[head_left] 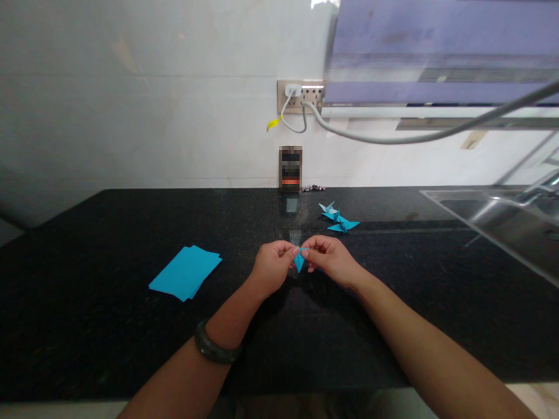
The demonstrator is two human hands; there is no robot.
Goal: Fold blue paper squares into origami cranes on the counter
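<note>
Pinching from both sides, your left hand [271, 270] and right hand [331, 260] close their fingertips on the small folded blue paper piece [299, 260]. You hold it just above the black speckled stone countertop [109, 233] at the centre of the frame, probably lifted clear so both thumbs can work its upper edge. Its long axis stands nearly upright, narrow point aimed down toward the counter; the flat blue paper sheets [186, 272] lie to the left, likely kept within reach, while the folded blue paper figures [338, 219] sit just above your hands, set aside toward the steel sink [502, 227].
</note>
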